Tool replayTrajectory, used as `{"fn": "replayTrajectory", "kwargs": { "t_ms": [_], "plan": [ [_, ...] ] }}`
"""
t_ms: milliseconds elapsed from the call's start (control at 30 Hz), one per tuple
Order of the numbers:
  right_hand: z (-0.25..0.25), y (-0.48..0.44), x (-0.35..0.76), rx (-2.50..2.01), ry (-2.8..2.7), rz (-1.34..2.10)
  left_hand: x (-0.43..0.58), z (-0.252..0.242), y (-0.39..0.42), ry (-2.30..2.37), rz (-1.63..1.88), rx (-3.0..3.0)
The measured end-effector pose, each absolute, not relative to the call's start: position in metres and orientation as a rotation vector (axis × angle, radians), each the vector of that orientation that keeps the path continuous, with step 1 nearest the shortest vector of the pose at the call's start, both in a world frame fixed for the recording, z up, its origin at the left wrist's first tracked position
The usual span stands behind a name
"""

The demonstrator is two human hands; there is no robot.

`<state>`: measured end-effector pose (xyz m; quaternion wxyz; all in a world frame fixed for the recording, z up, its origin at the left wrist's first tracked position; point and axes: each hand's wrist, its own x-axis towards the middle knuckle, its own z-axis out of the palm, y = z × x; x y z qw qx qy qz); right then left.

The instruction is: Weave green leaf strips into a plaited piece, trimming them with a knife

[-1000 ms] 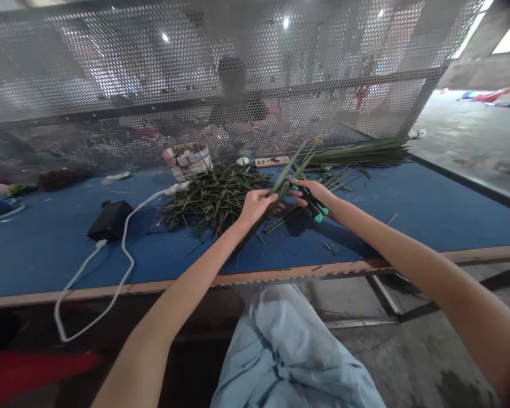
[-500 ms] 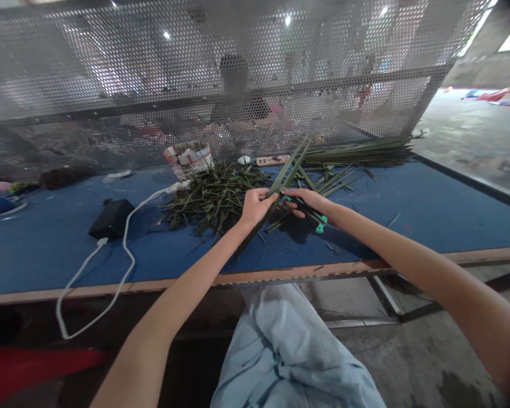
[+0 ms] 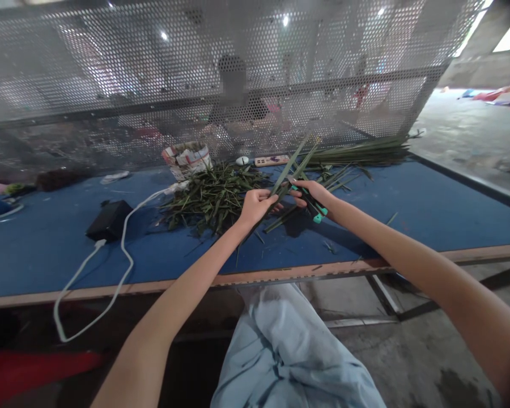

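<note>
My left hand (image 3: 257, 205) is closed around long green leaf strips (image 3: 288, 170), whose tips fan up and to the right. In my right hand (image 3: 317, 194) are snips (image 3: 312, 205) with black and teal handles. Their metal tip lies close beside the strips, just right of my left hand; whether it touches them I cannot make out. Both hands are above the table. Left of and behind my left hand is a heap of short cut leaf pieces (image 3: 212, 198).
A bundle of long leaves (image 3: 361, 152) lies at the back right of the blue table (image 3: 408, 209). A paper-lined container (image 3: 187, 161), a power strip (image 3: 272, 161), a black box (image 3: 109, 220) and a white cable (image 3: 130, 258) are there too. A perforated metal screen (image 3: 153, 73) stands behind.
My right hand and the snips have moved slightly up and away from my left hand, along the leaf strips. My left hand keeps its hold.
</note>
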<state>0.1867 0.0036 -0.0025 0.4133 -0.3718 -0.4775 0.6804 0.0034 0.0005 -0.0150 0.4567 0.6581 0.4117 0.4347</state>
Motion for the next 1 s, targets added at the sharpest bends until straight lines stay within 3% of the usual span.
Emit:
{"fn": "replayTrajectory", "kwargs": {
  "t_ms": [633, 1000],
  "plan": [
    [-0.014, -0.005, 0.17, -0.962, -1.677, 1.551, 0.0, -0.021, 0.004, 1.071, 1.193, 1.767],
    [-0.012, 0.009, 0.184, -0.967, -1.423, 1.55, 0.005, -0.014, -0.004, 1.058, 1.063, 1.605]
  ]
}}
